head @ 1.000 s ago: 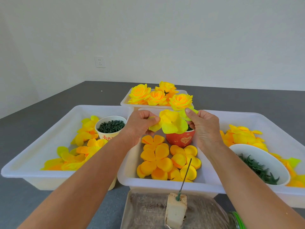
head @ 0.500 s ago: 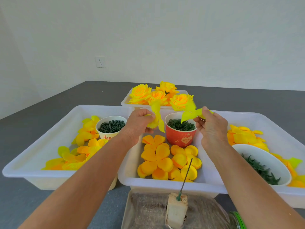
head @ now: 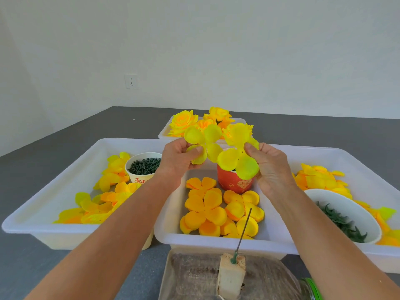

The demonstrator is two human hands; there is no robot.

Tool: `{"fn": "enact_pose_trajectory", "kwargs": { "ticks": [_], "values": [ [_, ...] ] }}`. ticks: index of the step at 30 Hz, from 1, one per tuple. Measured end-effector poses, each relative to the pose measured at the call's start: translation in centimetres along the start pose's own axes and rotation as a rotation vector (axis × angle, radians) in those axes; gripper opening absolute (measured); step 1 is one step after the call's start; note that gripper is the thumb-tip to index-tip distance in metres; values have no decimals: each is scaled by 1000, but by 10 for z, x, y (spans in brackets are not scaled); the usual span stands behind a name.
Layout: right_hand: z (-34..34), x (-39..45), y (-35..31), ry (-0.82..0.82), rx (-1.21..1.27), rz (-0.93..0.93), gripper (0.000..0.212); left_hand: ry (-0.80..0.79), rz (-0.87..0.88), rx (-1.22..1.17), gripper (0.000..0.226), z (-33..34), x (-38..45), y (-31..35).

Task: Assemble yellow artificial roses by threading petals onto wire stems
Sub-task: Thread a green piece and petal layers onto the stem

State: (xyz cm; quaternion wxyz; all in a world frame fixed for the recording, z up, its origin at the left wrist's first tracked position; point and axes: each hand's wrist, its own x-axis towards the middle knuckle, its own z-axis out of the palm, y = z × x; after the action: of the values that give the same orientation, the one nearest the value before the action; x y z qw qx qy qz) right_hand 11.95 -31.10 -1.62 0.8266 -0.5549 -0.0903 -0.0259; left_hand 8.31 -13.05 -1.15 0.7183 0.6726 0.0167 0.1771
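Step in hand: separating petal layers. The left hand (head: 179, 158) pinches one yellow petal piece (head: 203, 141) and the right hand (head: 270, 165) pinches another (head: 237, 161) — both raised above the middle tray (head: 171, 232). Next move, as judged: centre one piece's hole over the wire stem (head: 243, 231) standing in its block (head: 231, 274) — precise alignment required.

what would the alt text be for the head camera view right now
Two bare hands hold up flat yellow petal pieces, the left hand pinching one piece and the right hand another, above white trays of orange petals. A thin wire stem stands in a foam block in front; finished yellow roses sit in a tray behind.
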Motion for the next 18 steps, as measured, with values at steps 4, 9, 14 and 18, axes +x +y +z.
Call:
{"fn": "enact_pose_trajectory", "kwargs": {
  "ticks": [4,9,14,18],
  "values": [
    [1,-5,-1,-129,-128,-42,10,16,13,10,15,-1,0,0],
    [4,-10,7,-318,-610,-106,31,17,7,33,6,-2,-1,1],
    [3,-11,16,-499,-773,-71,36,40,26,115,12,-1,-1,1],
    [5,-11,22,-615,-865,-11,48,39,75,193,13,-1,-1,0]
  ]
}}
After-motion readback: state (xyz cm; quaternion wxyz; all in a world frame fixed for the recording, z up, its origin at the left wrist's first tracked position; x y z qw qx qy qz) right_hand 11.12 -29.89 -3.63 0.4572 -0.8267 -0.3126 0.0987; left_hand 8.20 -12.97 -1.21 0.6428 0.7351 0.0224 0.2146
